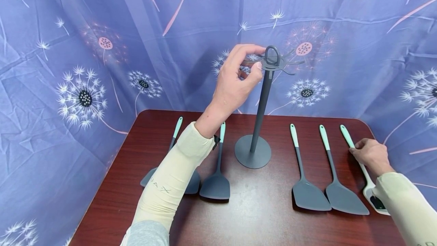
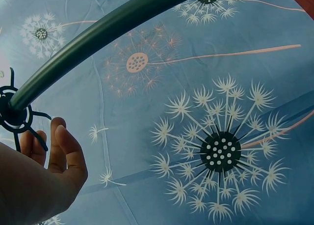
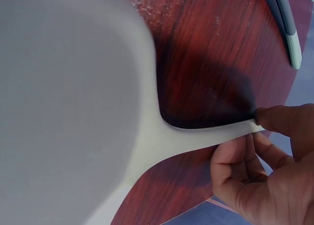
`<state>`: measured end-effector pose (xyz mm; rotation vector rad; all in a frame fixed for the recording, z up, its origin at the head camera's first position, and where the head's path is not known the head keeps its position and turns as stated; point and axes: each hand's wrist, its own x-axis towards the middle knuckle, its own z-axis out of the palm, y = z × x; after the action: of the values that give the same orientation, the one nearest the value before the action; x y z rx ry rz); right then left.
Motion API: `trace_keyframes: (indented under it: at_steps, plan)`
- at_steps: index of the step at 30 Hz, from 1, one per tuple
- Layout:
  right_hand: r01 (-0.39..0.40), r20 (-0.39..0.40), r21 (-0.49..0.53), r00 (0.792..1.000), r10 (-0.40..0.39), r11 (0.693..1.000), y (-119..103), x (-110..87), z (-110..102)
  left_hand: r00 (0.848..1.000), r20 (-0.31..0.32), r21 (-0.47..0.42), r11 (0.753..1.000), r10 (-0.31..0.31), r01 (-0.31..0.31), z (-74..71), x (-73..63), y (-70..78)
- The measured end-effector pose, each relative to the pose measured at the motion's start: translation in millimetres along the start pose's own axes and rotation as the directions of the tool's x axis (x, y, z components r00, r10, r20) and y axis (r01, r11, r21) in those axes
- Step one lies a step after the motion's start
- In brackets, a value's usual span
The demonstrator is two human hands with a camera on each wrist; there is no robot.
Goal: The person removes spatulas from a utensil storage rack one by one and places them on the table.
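A dark grey utensil stand [image 1: 262, 105] with a round base, a top loop and a ring of hooks stands upright on the table. My left hand [image 1: 237, 73] pinches the hooked top at its left side; the left wrist view shows the fingers [image 2: 66, 149] beside the hooks. Far to the right, my right hand [image 1: 372, 155] pinches the handle of a spatula [image 1: 365, 175] with a mint-green end. In the right wrist view the thumb and fingers grip the spatula's thin shaft [image 3: 216, 135], and its broad pale-looking head fills the left side.
Two grey spatulas with mint handles, one [image 1: 308, 194] nearer the stand and one [image 1: 345, 198] beside it, lie left of my right hand. Several more, including a spatula [image 1: 216, 186], lie left of the stand, partly behind my left sleeve. A patterned blue curtain [image 1: 191, 7] hangs behind the table [image 1: 252, 215].
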<state>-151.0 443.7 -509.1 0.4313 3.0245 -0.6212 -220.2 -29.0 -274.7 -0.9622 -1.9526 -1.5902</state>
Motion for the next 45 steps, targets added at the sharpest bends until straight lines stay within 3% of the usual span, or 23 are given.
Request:
trace_keyframes:
  at_steps: [17,23,30,37,45]
  plan:
    - [-0.013,-0.014,0.017,1.0,0.013,1.0,-10.6,-12.7,-11.5,1.0,0.004,0.006,1.0,-0.01,0.01,-0.7,0.4,1.3]
    - [0.024,-0.082,0.034,0.996,-0.021,0.999,-12.8,-12.7,-8.6,1.0,0.009,0.006,1.0,-0.012,0.012,-0.6,0.9,1.6]
    - [0.121,-0.22,0.069,0.97,-0.104,0.99,-30.6,-14.5,-6.9,1.0,0.012,0.012,1.0,-0.013,0.013,-0.5,1.1,1.0]
    - [0.245,-0.332,0.054,0.919,-0.214,0.968,-57.6,-21.9,-0.1,1.0,0.004,0.026,1.0,-0.008,0.008,1.2,1.4,1.3]
    - [0.311,-0.336,0.055,0.901,-0.276,0.949,-92.7,-38.0,4.9,1.0,-0.018,0.03,1.0,0.001,0.0,0.7,0.8,3.7]
